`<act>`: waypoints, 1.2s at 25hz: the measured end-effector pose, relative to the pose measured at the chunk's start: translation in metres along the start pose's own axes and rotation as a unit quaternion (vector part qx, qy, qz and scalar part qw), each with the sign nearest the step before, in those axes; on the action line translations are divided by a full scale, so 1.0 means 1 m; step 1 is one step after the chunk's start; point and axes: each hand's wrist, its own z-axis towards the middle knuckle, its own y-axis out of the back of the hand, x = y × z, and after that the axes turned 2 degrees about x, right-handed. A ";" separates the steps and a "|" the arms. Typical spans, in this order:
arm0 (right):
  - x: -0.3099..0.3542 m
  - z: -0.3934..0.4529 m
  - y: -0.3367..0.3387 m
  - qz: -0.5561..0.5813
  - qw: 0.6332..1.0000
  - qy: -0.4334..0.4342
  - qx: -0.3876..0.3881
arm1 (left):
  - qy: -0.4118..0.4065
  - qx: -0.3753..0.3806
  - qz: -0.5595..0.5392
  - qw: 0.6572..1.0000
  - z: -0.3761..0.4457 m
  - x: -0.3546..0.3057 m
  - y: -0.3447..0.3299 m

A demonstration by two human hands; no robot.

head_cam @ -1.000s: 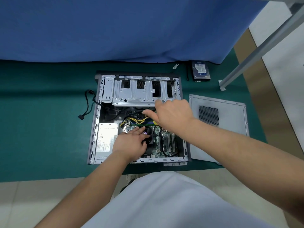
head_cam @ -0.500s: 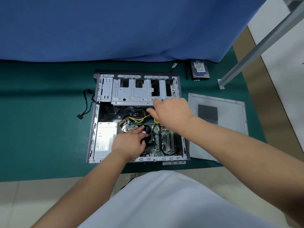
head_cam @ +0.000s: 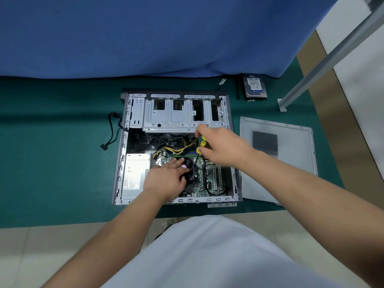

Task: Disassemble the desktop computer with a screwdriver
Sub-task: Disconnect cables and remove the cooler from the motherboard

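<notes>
Now, change: the right hand [head_cam: 223,147] has rolled a little since a second ago, so the yellow-and-green handle of the screwdriver [head_cam: 202,144], hidden before, shows between its curled fingers; the left hand [head_cam: 166,177] has not moved.
Meaning: a judgement only; the tool looks freshly set on a screw beside the CPU fan [head_cam: 190,168], so the cooler is probably the step in hand; the tip itself is hidden.
Grip: right fingers wrapped round the handle; left fingers straight and spread, resting flat on the fan.
Computer case [head_cam: 122,154]: lies open on its side on the green mat [head_cam: 52,163]; thin stamped grey steel, perforated drive cage [head_cam: 176,116] at the far end.
Inside: glossy green motherboard [head_cam: 199,183]; yellow and black cables [head_cam: 176,149]; boxy metal power supply [head_cam: 135,175].
Removed parts: flat side panel [head_cam: 291,138] with mesh vent just right of the case; hard drive [head_cam: 255,86] beyond it.
</notes>
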 end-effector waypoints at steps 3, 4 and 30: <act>-0.009 -0.011 0.000 0.048 0.996 -0.047 -0.053 | -0.002 -0.002 0.001 1.000 0.000 0.000 0.000; -0.012 -0.015 -0.001 0.066 0.994 -0.060 -0.058 | -0.002 -0.003 0.000 1.000 0.000 0.000 0.000; -0.016 -0.040 -0.027 0.109 0.989 -0.087 -0.053 | -0.003 0.001 -0.004 1.000 -0.001 0.001 0.000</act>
